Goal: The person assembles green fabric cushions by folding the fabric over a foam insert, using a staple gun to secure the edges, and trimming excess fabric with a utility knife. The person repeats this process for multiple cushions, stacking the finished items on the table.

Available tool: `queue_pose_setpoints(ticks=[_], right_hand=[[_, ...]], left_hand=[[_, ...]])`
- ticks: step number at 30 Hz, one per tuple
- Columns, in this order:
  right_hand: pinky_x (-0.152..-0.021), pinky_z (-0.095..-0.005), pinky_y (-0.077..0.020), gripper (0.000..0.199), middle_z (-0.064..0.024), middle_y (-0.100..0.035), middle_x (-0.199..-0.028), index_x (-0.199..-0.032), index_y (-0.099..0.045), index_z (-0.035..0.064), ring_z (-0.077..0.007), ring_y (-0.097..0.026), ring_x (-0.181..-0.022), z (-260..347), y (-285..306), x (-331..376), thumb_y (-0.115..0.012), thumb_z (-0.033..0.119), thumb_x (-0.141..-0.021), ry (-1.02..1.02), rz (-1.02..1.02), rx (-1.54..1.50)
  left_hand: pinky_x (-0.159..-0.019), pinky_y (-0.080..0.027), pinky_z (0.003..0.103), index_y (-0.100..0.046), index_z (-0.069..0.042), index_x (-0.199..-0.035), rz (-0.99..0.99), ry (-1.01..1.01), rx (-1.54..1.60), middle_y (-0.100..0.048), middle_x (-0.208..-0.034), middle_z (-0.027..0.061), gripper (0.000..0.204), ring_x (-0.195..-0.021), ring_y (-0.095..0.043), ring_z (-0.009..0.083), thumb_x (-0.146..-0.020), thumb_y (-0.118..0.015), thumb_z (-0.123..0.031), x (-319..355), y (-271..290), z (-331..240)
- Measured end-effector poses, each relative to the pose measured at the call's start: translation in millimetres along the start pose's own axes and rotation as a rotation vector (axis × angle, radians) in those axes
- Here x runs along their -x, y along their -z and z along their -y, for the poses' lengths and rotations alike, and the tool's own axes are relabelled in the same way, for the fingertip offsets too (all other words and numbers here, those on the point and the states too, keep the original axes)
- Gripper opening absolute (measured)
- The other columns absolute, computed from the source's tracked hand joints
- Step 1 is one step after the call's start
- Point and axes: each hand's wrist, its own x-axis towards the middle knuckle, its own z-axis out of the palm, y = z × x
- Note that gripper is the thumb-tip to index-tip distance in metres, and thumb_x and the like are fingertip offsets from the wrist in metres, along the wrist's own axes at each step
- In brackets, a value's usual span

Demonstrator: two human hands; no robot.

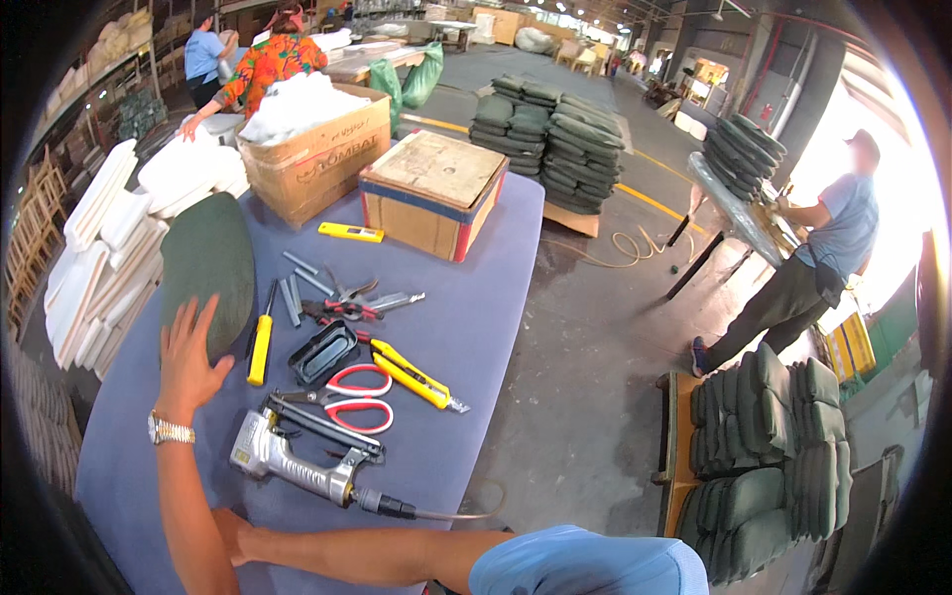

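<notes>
My left hand (191, 349), with a watch (171, 429) at its wrist, lies with fingers spread on the near end of a dark green seat cushion (210, 263) at the table's left. My right hand (234, 536) rests low on the table, its fingers hidden behind my left forearm. Close to the left hand lies a yellow-handled screwdriver (261, 347). Further right are a staple gun (297, 466) with an air hose, red-handled scissors (359, 399), a yellow utility knife (412, 375), a dark small tray (324, 352), pliers (347, 305) and staple strips (297, 288).
On the blue-grey table (476, 288) stand a wooden-topped box (426, 193), a carton of white stuffing (317, 164) and a yellow cutter (350, 232). White foam pieces (119, 268) pile at left. Green cushion stacks (545, 139) flank the aisle. A person (833, 233) works at right; two more work far left.
</notes>
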Motion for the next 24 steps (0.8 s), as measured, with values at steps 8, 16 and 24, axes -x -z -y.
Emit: queue_pose_setpoints(ticks=[8, 16, 24], right_hand=[[-0.109, -0.0474, -0.0442, 0.048, -0.0214, -0.063, -0.136, -0.137, -0.06, 0.0088, -0.035, -0.059, -0.125, -60, -68, -29, -0.064, 0.024, -0.091, 0.214, -0.145, -0.115], [-0.079, -0.0386, -0.0559, 0.022, -0.0156, -0.074, -0.092, -0.113, -0.07, 0.0049, -0.0248, -0.071, -0.083, -29, 39, -6, -0.063, 0.02, -0.098, -0.075, -0.491, -0.396], [-0.074, -0.0402, -0.0583, 0.019, -0.0153, -0.076, -0.093, -0.108, -0.074, 0.0095, -0.028, -0.074, -0.079, -28, 21, -4, -0.066, 0.02, -0.096, 0.015, -0.488, -0.131]], left_hand=[[-0.114, -0.04, 0.056, -0.036, -0.02, -0.158, 0.008, 0.174, -0.276, -0.044, -0.159, 0.0152, 0.101, -0.143, -0.046, 0.0378, -0.072, -0.088, -0.015, -8, -49, 48], [-0.083, -0.055, 0.045, -0.068, 0.001, -0.121, -0.305, 0.434, -0.025, -0.076, -0.1, 0.0209, 0.05, -0.092, -0.072, 0.0407, -0.09, -0.076, -0.038, 39, 85, 78], [-0.074, -0.051, 0.029, -0.072, 0.008, -0.108, -0.603, 0.727, 0.119, -0.074, -0.09, 0.0083, 0.051, -0.08, -0.064, 0.01, -0.096, -0.072, -0.042, 255, 324, -36]])
